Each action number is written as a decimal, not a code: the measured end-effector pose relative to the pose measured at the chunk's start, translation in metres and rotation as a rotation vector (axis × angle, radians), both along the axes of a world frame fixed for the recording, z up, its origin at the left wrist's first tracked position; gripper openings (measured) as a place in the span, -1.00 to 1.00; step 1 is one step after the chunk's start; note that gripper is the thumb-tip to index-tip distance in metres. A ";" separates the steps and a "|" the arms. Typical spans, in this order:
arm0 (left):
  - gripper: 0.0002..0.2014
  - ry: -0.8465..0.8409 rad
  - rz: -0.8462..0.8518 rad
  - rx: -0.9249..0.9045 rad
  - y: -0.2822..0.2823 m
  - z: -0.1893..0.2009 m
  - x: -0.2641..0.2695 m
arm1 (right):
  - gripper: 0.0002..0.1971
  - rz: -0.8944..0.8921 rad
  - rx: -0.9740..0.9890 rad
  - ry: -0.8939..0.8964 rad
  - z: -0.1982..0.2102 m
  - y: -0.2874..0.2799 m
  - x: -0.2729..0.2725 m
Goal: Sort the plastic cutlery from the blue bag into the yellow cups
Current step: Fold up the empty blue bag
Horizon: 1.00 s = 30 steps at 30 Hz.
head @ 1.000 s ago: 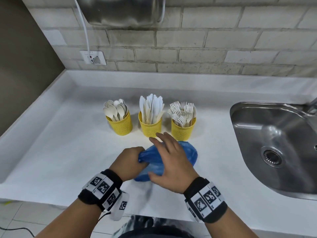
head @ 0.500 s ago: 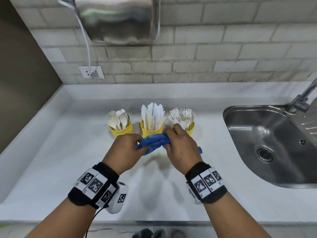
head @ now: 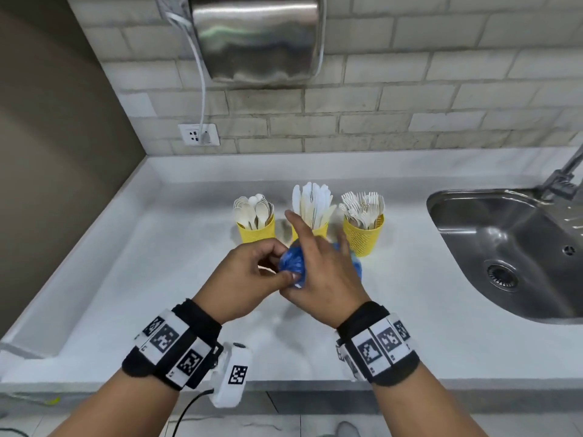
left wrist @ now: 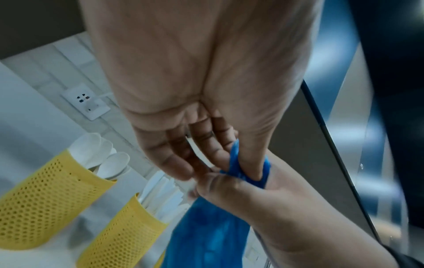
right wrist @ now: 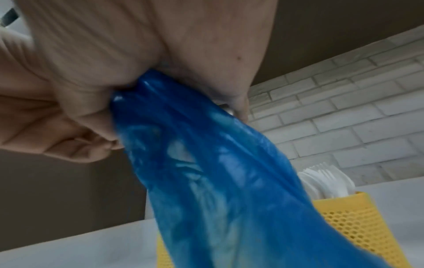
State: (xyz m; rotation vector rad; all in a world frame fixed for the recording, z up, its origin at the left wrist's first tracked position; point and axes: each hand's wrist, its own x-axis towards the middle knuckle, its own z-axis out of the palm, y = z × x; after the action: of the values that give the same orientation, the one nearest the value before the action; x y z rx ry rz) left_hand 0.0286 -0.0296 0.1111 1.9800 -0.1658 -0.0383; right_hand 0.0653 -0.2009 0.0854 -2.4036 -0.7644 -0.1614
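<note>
One crumpled blue bag

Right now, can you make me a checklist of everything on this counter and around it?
Surface: white counter, no loose cutlery seen.
Job's things: three yellow cups in a row hold spoons, knives and forks; blue bag is bunched up.
Clutter: nothing seen.
Hands: left hand and right hand both grip the bag.
Cables: white cord runs to the wall socket; a dark wire hangs from the left wristband.
Surroundings: steel sink to the right, metal wall unit, brick wall.
</note>
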 end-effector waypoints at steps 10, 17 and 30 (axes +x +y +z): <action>-0.76 -0.088 0.177 0.463 0.031 0.002 -0.017 | -0.56 -0.051 0.001 -0.267 0.009 0.009 0.002; -0.80 -0.045 -0.200 0.212 0.026 0.022 -0.036 | -0.58 0.007 -0.030 -0.059 0.029 0.024 0.010; -0.74 -0.456 0.237 0.289 0.073 0.009 -0.008 | -0.86 0.055 -0.182 0.069 0.007 0.035 -0.039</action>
State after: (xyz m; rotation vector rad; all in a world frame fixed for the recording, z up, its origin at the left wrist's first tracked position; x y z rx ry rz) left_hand 0.0203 0.0434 0.1199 2.2586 -0.2281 0.5750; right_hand 0.0260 -0.1654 0.0927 -2.5413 -0.8439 0.0145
